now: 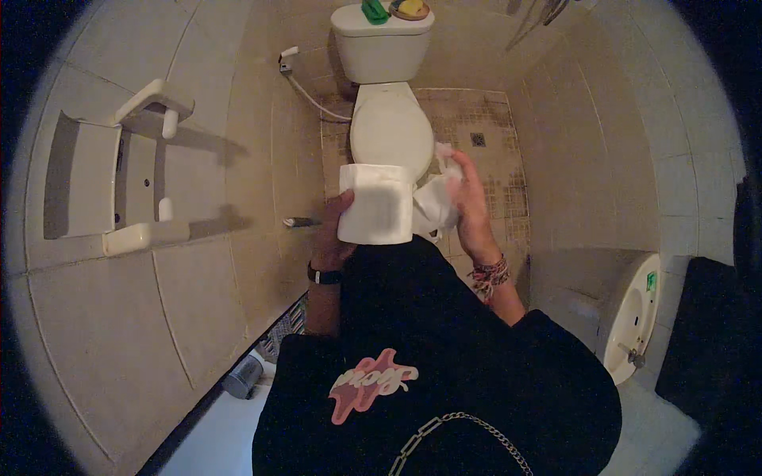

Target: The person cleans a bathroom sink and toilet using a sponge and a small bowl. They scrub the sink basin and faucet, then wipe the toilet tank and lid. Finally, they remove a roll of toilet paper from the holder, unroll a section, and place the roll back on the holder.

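My left hand is wrapped round the left end of a thick white toilet paper roll, held in front of my body. Just right of the roll, my right hand grips a loose, crumpled length of toilet paper. Some of that paper sticks up past the fingers, which are slightly blurred. Whether the loose paper is still joined to the roll I cannot tell. Beyond both hands stands a white toilet with its lid down; the roll overlaps its front edge in the picture.
A white toilet paper holder with two arms is set in the left wall. A spray hose hangs beside the toilet. On the cistern lie a green object and a small dish. The washbasin juts out at right; a floor drain shows beyond.
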The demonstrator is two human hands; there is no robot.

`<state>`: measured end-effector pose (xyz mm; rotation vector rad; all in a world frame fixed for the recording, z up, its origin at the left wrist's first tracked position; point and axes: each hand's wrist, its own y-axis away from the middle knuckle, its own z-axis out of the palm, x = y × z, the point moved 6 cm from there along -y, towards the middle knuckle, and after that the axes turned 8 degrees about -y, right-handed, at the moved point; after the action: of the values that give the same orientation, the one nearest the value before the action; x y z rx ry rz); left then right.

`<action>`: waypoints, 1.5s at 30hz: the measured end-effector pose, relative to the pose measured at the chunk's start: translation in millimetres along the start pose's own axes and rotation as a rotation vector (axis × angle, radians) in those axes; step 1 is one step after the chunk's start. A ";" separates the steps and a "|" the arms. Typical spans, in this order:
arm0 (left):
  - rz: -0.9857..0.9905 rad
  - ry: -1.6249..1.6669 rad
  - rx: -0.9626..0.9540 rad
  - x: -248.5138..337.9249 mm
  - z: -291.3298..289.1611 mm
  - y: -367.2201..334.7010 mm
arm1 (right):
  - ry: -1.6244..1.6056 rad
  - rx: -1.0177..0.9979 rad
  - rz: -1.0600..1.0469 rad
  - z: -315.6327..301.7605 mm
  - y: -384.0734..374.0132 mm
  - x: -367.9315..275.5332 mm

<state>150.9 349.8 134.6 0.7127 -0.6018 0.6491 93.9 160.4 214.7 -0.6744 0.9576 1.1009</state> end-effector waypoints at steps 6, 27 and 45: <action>0.045 -0.087 -0.108 3.2 14.3 0.1 | 0.611 0.013 -0.099 5.5 0.0 3.6; -0.113 -0.244 -0.067 2.6 29.2 0.9 | 0.665 0.261 -0.241 -23.8 4.8 31.6; -0.011 -0.016 -0.165 -26.3 -25.6 -2.3 | -0.591 0.220 0.212 -28.3 2.6 59.2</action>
<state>142.4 359.0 100.0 0.5670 -0.6574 0.5767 91.7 162.6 149.1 -0.0502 0.6283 1.2611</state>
